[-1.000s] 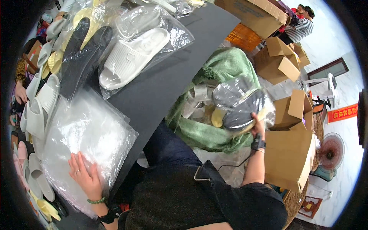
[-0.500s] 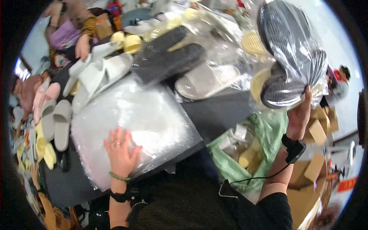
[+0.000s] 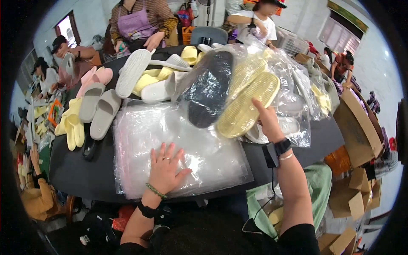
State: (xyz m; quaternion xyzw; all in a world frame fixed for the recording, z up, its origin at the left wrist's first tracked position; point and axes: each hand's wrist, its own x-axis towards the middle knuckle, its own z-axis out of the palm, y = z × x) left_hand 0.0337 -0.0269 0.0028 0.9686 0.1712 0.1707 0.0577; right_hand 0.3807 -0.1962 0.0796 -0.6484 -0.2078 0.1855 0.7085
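Note:
My left hand [image 3: 168,170] lies flat with fingers spread on a stack of clear plastic bags [image 3: 216,168] near the table's front edge. My right hand [image 3: 267,121] is closed on bagged slippers above the right end of the stack. A pair of yellow slippers [image 3: 248,104] shows soles outward there, with my thumb on the nearer one. Beside them, a black slipper [image 3: 210,89] shows through clear plastic; whether it shares their bag I cannot tell. Behind my right hand, a white slipper [image 3: 289,125] lies in clear plastic.
Loose slippers line the table's left: grey [image 3: 105,114], yellow [image 3: 74,123], pink [image 3: 95,76] and a white one [image 3: 134,73]. More bagged slippers [image 3: 321,97] heap at the right. A green sack [image 3: 318,182] hangs by the front edge. Cardboard boxes [image 3: 357,127] stand right. Co-workers are across the table.
My right hand has brought the bagged slippers from the far right in over the table, toward the bag stack. My left hand stays flat on the stack. The whole view has turned.

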